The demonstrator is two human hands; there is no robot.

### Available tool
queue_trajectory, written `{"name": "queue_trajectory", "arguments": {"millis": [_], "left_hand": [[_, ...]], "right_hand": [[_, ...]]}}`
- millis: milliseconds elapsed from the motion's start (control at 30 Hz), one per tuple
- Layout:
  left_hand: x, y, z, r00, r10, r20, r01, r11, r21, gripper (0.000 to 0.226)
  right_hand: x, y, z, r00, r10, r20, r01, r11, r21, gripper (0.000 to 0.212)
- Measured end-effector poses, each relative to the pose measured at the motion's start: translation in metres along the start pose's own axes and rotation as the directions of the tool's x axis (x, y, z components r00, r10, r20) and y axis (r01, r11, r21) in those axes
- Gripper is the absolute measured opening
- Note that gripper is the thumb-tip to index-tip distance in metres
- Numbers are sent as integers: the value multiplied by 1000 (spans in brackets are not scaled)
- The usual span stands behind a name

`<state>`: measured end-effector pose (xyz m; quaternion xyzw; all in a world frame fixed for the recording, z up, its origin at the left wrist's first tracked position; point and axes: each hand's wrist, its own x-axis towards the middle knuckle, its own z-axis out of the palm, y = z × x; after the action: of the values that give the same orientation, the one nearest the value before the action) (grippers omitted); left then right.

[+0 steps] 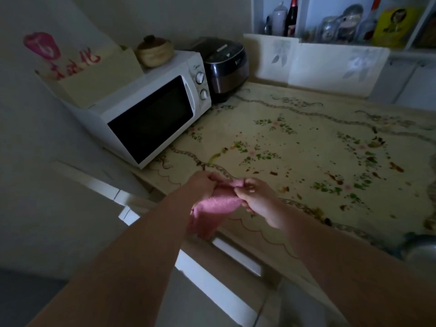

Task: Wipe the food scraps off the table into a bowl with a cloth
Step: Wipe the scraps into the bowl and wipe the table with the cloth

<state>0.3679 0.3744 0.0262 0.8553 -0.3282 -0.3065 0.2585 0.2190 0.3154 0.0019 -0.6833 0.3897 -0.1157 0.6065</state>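
A pink cloth point(213, 206) hangs in front of the table's near edge, held between both hands. My left hand point(203, 182) pinches its top left part and my right hand point(257, 199) pinches the top right. Food scraps point(339, 178), small brown and dark bits, lie scattered over the flowered tablecloth point(295, 142) from the middle to the right side. A metal bowl point(422, 251) shows only partly at the right edge, near the table's front.
A white microwave point(151, 109) stands at the table's left end with a lidded pot point(154, 51) and a paper box on top. Behind it sits a dark rice cooker point(224, 67). Shelves with bottles and jars point(342, 22) line the back right.
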Motion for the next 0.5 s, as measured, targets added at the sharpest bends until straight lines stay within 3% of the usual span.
{"name": "queue_trajectory", "arguments": {"millis": [100,267,367,500], "left_hand": [[12,-9,-5,994,-1,-110,2,1000,9,28],[45,-31,-39,934,-75,-350,138,978,159,28],[73,-56,-44,938,-150,-313,262,896,357,40],[105,-100,-37,927,-270,-261,359,842,403,42]], "right_hand": [[16,-6,1,1000,9,-15,-9,1000,14,28],[48,4,2,996,58,-74,-74,969,-235,26],[67,15,8,988,109,-108,-138,938,-317,28],[83,24,22,991,70,-114,-119,852,-509,24]]}}
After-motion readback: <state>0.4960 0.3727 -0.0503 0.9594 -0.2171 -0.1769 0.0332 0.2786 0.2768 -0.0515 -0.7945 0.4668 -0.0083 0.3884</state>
